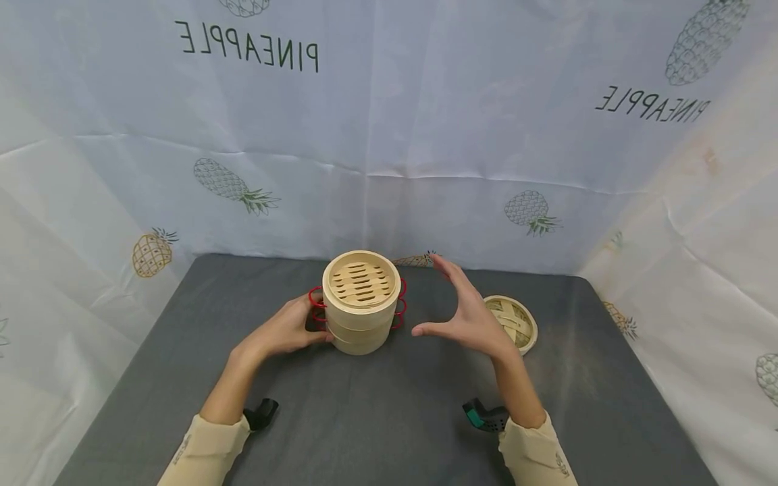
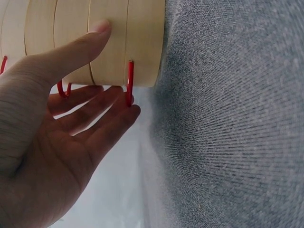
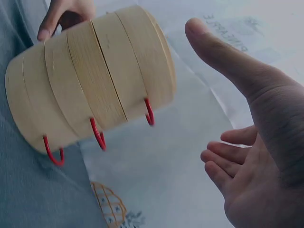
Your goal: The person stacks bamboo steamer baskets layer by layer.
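A stacked bamboo steamer (image 1: 360,317) stands upright near the far side of the grey table, its slatted top tier uncovered. Red loop handles stick out on both sides. My left hand (image 1: 290,325) grips its left side, the thumb (image 2: 88,47) laid on the lower tiers and the fingers (image 2: 111,123) behind, by the red handles. To the right of the stack, my right hand (image 1: 464,317) is apart from it, thumb and fingers spread wide with nothing between them. A round woven bamboo lid (image 1: 516,320) lies on the table, partly hidden behind that hand.
Behind the table hangs a white cloth (image 1: 389,155) with pineapple prints, which also runs along both sides. The dark grey table (image 1: 377,425) stretches toward me. Dark wrist-worn devices (image 1: 486,415) sit at both sleeve cuffs.
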`<state>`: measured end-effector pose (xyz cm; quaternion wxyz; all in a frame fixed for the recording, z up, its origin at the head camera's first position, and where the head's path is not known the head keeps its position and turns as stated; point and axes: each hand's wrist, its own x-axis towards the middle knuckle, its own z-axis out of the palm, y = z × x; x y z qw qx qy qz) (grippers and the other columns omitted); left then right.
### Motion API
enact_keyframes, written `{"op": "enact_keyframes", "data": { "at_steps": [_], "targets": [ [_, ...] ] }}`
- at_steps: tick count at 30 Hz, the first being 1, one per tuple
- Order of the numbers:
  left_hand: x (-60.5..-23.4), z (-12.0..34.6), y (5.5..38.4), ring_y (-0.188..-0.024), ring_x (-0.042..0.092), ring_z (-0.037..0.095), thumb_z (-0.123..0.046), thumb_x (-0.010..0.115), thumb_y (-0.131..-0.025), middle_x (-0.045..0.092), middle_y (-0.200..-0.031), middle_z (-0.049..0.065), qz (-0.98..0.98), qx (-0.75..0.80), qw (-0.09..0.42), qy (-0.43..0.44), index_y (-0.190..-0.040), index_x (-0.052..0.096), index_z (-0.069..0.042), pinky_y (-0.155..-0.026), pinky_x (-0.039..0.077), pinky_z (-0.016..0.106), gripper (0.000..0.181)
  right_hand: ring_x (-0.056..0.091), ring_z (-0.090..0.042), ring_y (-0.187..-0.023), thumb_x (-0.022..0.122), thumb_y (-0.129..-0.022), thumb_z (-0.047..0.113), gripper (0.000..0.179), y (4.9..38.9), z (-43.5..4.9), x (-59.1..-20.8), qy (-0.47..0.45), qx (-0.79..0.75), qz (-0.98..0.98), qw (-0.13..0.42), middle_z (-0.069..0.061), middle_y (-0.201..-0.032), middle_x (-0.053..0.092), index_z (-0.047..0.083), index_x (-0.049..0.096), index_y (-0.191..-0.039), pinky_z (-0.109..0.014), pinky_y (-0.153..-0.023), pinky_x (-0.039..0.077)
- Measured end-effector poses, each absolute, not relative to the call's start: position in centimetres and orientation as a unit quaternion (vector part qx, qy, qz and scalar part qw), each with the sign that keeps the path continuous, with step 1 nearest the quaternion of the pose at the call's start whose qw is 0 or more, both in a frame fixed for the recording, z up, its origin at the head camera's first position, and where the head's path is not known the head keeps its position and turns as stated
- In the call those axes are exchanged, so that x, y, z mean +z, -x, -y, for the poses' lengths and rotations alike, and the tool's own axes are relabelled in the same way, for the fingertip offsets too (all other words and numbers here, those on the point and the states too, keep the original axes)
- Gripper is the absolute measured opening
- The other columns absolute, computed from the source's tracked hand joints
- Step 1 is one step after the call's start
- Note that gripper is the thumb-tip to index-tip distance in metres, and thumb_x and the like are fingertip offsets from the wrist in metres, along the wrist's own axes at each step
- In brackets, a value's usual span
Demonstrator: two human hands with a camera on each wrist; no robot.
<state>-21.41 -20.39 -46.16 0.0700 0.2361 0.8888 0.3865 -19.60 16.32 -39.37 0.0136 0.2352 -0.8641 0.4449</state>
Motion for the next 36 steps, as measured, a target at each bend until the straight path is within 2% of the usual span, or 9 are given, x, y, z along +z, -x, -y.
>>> {"op": "enact_keyframes", "data": {
  "at_steps": [9, 16, 22, 29, 31, 33, 36],
  "targets": [
    [-46.2, 20.4, 21.5, -0.115, 0.076, 0.025, -0.015, 0.092, -0.088, 0.073, -0.13, 0.012, -0.889, 0.383, 0.066, -0.24, -0.141, 0.061, -0.007, -0.097, 0.063, 0.043, 0.062, 0.031, -0.033, -0.166, 0.101, -0.077, 0.024, 0.12, 19.2, -18.7, -40.0, -0.23, 0.454, 0.861, 0.018, -0.003, -0.178, 0.033, 0.029, 0.028, -0.172, -0.07, -0.13, 0.029],
    [-46.1, 20.3, 21.4, -0.115, 0.076, 0.026, -0.015, 0.092, -0.088, 0.073, -0.131, 0.012, -0.892, 0.379, 0.063, -0.239, -0.141, 0.061, -0.007, -0.097, 0.063, 0.042, 0.063, 0.029, -0.037, -0.167, 0.1, -0.079, 0.023, 0.119, 18.8, -20.3, -40.3, -0.221, 0.443, 0.869, 0.018, -0.007, -0.179, 0.031, 0.019, 0.027, -0.173, -0.071, -0.129, 0.03],
    [-46.2, 20.3, 21.3, -0.115, 0.076, 0.025, -0.015, 0.092, -0.088, 0.073, -0.131, 0.012, -0.891, 0.382, 0.065, -0.236, -0.139, 0.062, -0.006, -0.096, 0.063, 0.042, 0.06, 0.029, -0.04, -0.166, 0.097, -0.083, 0.019, 0.113, 18.6, -22.0, -40.6, -0.211, 0.435, 0.875, 0.026, -0.012, -0.178, 0.032, 0.017, 0.028, -0.173, -0.07, -0.127, 0.034],
    [-46.3, 20.1, 21.4, -0.114, 0.077, 0.027, -0.016, 0.092, -0.088, 0.073, -0.129, 0.013, -0.888, 0.388, 0.061, -0.24, -0.139, 0.062, -0.005, -0.095, 0.064, 0.043, 0.06, 0.03, -0.043, -0.165, 0.092, -0.088, 0.018, 0.103, 18.8, -24.2, -40.7, -0.201, 0.423, 0.883, 0.034, -0.01, -0.178, 0.034, 0.019, 0.031, -0.172, -0.072, -0.126, 0.033],
    [-46.3, 20.1, 21.3, -0.114, 0.077, 0.028, -0.016, 0.092, -0.088, 0.073, -0.13, 0.015, -0.886, 0.39, 0.059, -0.243, -0.14, 0.061, -0.005, -0.095, 0.065, 0.044, 0.061, 0.033, -0.042, -0.164, 0.091, -0.09, 0.018, 0.099, 19.0, -24.7, -40.8, -0.202, 0.418, 0.885, 0.038, -0.01, -0.177, 0.036, 0.018, 0.033, -0.171, -0.065, -0.127, 0.037],
    [-46.2, 20.2, 21.3, -0.115, 0.076, 0.028, -0.016, 0.092, -0.088, 0.073, -0.131, 0.014, -0.887, 0.388, 0.06, -0.241, -0.142, 0.061, -0.006, -0.095, 0.065, 0.043, 0.063, 0.037, -0.04, -0.162, 0.09, -0.091, 0.018, 0.095, 19.1, -25.2, -40.8, -0.2, 0.415, 0.887, 0.044, -0.009, -0.175, 0.039, 0.019, 0.036, -0.17, -0.046, -0.13, 0.041],
    [-46.2, 20.4, 21.3, -0.117, 0.076, 0.029, -0.017, 0.092, -0.089, 0.072, -0.133, 0.014, -0.889, 0.384, 0.059, -0.244, -0.144, 0.059, -0.006, -0.096, 0.064, 0.044, 0.065, 0.043, -0.039, -0.158, 0.088, -0.092, 0.016, 0.088, 19.3, -25.8, -40.9, -0.198, 0.412, 0.888, 0.056, -0.01, -0.171, 0.045, 0.019, 0.042, -0.167, -0.015, -0.123, 0.04]
  ]
}}
